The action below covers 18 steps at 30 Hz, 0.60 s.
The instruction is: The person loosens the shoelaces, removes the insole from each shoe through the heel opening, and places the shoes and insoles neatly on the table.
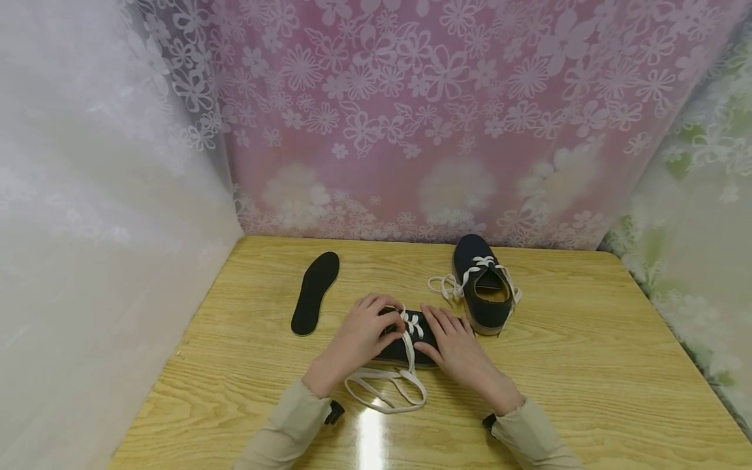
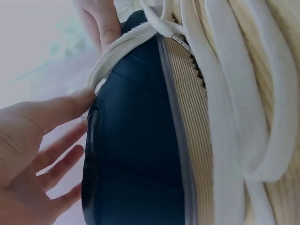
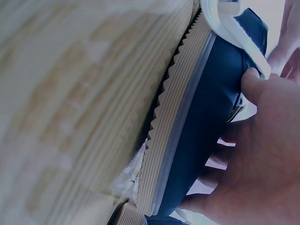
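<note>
A dark navy sneaker (image 1: 395,353) with a pale ribbed sole edge lies crosswise in front of me, toe to the right. My left hand (image 1: 367,329) is at its opening. Thumb and forefinger pinch the white shoelace (image 2: 115,54) at the edge of the upper, while the other fingers spread loosely. Long loops of this lace hang over the near side onto the table. With the right hand (image 1: 461,346) I hold the toe end, thumb (image 3: 253,84) on the near side of the upper and fingers laid across the top. Part of the upper is hidden beneath both hands.
A second navy sneaker (image 1: 472,251) stands at the back right, its white laces trailing loose on either side. To the back left lies a black insole (image 1: 315,294). The wooden table (image 1: 587,365) is bordered by floral curtains (image 1: 411,130) behind and at the sides.
</note>
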Motion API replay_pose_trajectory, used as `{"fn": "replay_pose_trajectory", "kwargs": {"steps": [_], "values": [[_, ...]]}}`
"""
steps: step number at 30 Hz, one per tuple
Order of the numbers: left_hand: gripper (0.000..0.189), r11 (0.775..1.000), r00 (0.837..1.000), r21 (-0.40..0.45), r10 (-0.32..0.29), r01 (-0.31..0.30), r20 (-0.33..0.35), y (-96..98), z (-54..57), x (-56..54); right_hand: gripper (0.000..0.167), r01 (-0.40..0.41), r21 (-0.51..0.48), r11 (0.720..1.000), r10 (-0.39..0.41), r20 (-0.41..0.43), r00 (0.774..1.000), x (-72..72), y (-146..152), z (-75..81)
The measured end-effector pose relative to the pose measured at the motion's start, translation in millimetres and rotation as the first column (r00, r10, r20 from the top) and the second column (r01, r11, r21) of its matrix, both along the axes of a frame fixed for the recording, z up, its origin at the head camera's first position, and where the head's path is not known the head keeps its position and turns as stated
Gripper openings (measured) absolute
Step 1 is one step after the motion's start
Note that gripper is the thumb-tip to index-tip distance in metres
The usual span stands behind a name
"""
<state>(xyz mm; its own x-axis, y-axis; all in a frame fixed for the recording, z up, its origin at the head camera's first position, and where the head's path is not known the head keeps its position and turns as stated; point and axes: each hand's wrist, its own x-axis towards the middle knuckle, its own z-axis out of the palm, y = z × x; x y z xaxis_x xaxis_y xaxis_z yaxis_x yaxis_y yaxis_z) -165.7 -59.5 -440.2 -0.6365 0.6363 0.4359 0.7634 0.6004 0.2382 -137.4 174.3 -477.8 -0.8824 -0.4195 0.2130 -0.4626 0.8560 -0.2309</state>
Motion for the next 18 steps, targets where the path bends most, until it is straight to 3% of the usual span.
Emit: {"fn": "replay_pose_trajectory", "kwargs": {"steps": [7,11,13,15,18], "values": [[0.008,0.989,0.988,0.105,0.118,-0.107,-0.099,4.3,4.3,-15.1,0.073,0.005,-0.013,1.000,-0.004,0.018,1.000,0.5,0.3,-0.4],[0.009,0.940,0.962,0.262,0.251,-0.216,-0.105,4.6,13.7,-25.3,0.072,-0.007,-0.024,1.000,0.007,-0.002,1.000,-0.4,0.8,-3.6],[0.009,0.921,0.952,0.295,0.292,-0.253,-0.093,4.5,17.8,-28.8,0.072,-0.008,-0.026,1.000,0.007,-0.008,1.000,-0.3,0.7,-3.7],[0.009,0.925,0.954,0.277,0.290,-0.259,-0.077,4.4,20.3,-29.8,0.072,-0.002,-0.020,1.000,0.002,-0.004,1.000,0.0,0.6,-3.4],[0.010,0.961,0.977,0.202,0.205,-0.190,-0.059,4.5,21.7,-28.2,0.073,0.013,-0.010,1.000,-0.013,0.015,1.000,0.4,-0.7,-0.3]]}}
